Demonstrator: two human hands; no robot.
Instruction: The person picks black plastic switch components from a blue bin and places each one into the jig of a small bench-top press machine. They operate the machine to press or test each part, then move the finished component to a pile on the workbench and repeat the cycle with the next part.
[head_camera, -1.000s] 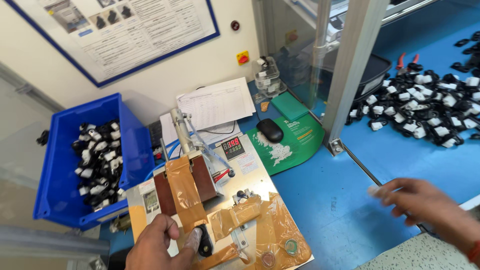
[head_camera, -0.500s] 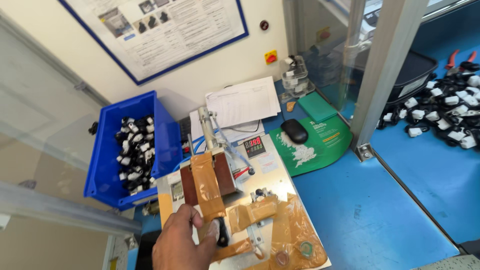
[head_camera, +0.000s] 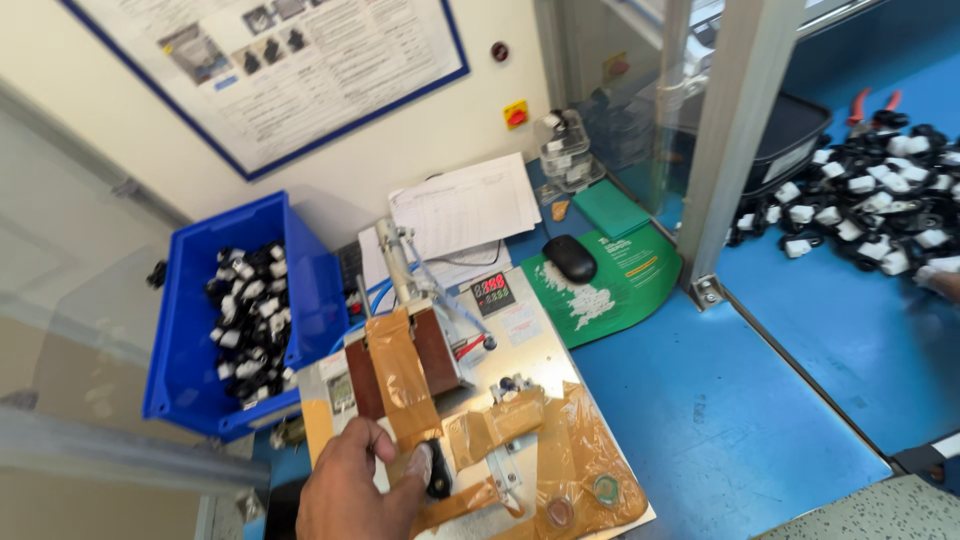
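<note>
Nearby, the left hand (head_camera: 355, 490) pinches a small black part (head_camera: 438, 482) on the taped metal plate (head_camera: 575, 455), blue bin (head_camera: 180, 330) far left; the right hand (head_camera: 940, 278) barely shows, grip unclear.

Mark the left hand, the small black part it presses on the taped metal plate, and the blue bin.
left hand (head_camera: 352, 490), head view, on the back of the hand.
small black part (head_camera: 438, 482), head view, on its dark body beside the fingertips.
blue bin (head_camera: 180, 340), head view, on its left wall.

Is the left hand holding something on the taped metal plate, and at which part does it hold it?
The left hand pinches a small black part at its upper end, thumb against it, on the metal plate.
</note>
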